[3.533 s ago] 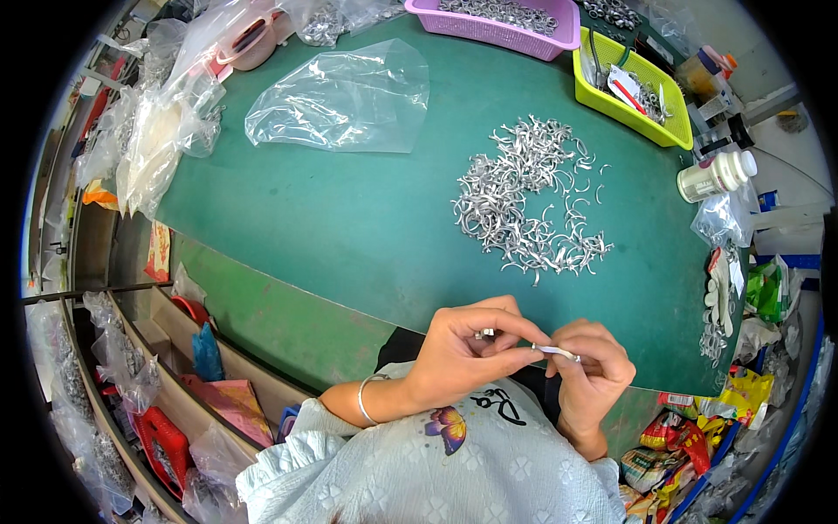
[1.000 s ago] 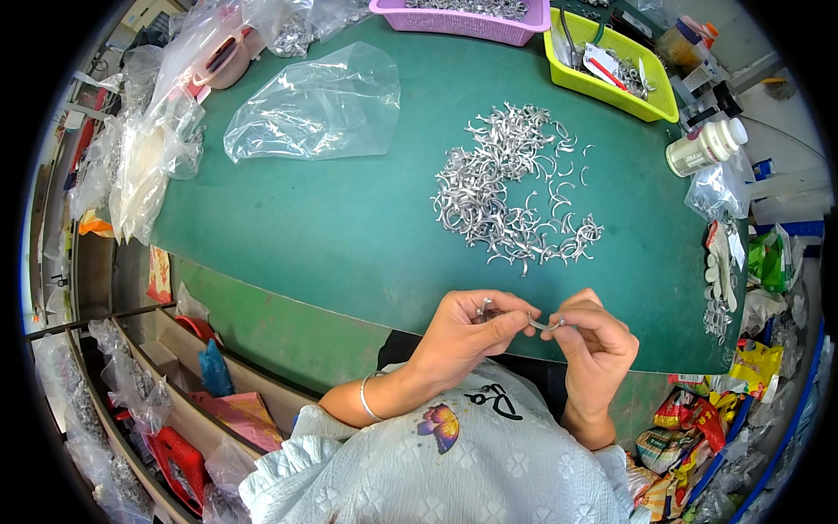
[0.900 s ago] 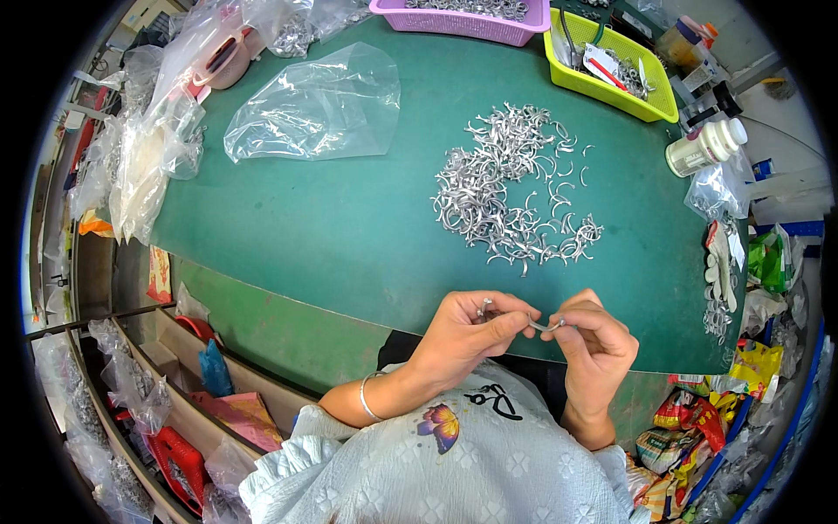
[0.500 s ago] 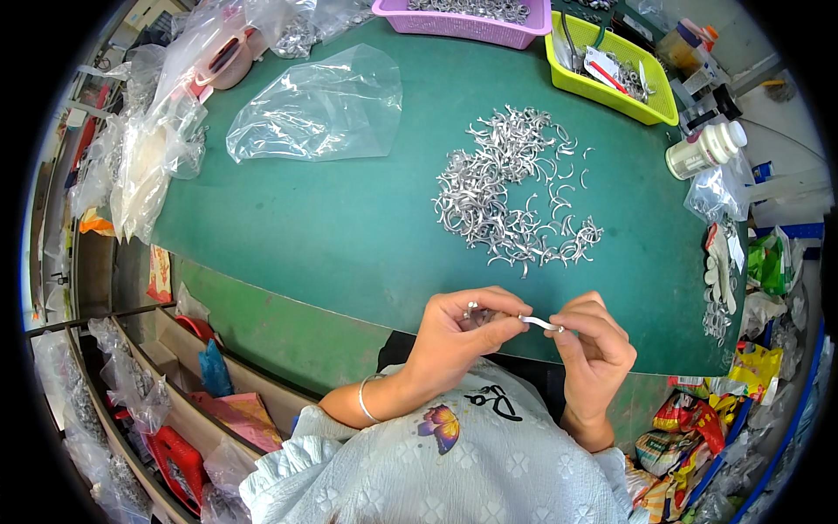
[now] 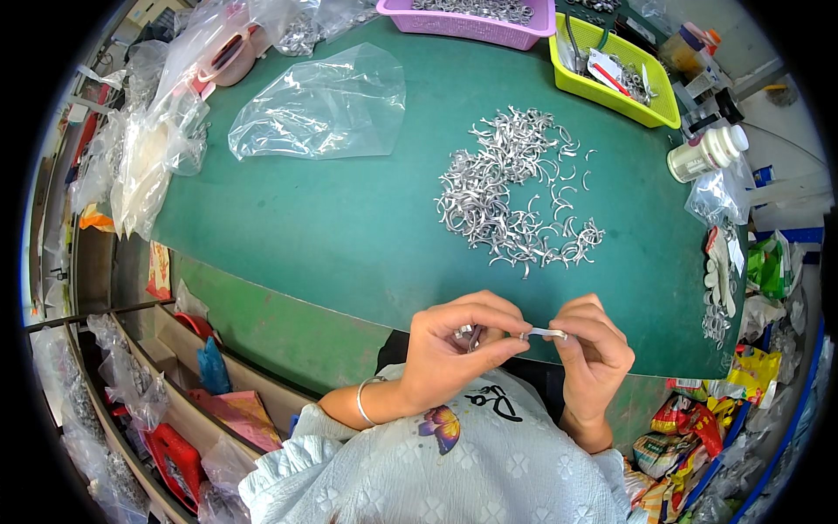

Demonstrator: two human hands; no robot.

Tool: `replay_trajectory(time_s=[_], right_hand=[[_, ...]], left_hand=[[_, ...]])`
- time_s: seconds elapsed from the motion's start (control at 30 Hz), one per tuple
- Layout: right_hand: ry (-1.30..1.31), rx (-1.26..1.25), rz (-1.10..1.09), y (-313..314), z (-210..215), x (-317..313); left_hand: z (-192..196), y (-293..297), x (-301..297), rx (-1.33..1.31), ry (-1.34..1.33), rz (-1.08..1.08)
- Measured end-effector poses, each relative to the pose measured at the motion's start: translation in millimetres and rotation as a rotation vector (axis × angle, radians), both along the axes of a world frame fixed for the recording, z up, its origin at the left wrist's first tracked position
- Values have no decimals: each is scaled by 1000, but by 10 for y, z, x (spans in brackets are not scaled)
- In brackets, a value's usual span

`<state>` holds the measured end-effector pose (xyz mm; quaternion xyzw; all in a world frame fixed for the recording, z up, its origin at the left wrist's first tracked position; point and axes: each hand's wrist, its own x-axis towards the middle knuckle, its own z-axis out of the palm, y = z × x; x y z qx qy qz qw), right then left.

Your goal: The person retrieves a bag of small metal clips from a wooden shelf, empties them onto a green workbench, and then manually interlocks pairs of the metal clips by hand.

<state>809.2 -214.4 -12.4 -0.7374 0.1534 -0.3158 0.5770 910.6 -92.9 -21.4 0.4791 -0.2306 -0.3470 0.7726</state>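
A small curved silver metal piece [image 5: 543,333] spans the gap between my two hands, above the table's near edge. My left hand [image 5: 458,341] pinches its left end between thumb and forefinger. More small metal pieces [image 5: 472,335] are tucked in the curled fingers of that hand. The piece's right end sits in the pinch of my right hand [image 5: 594,348]. Beyond my hands, a loose heap of similar curved metal pieces [image 5: 493,192] lies on the green table [image 5: 349,227], with several strays along its right side.
A clear plastic bag [image 5: 323,105] lies flat at the far left. At the back stand a purple basket [image 5: 471,28] of metal parts and a yellow-green basket [image 5: 611,94] with parts and tools. A white bottle [image 5: 707,154] and gloves [image 5: 718,271] are along the right edge.
The curved piece has turned between my fingertips, and its outline looks flatter. My left fingers have spread slightly, showing more of the pieces inside. The heap is unchanged.
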Motion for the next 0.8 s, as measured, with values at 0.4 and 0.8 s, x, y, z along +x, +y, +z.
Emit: replay_trajectory(time_s=[0.4, 0.8], right_hand=[[-17, 17, 28, 3, 1, -30], [-71, 23, 58, 18, 16, -40]], left_hand=[[-11, 8, -1, 50, 40, -3], [-6, 1, 7, 47, 104, -57]])
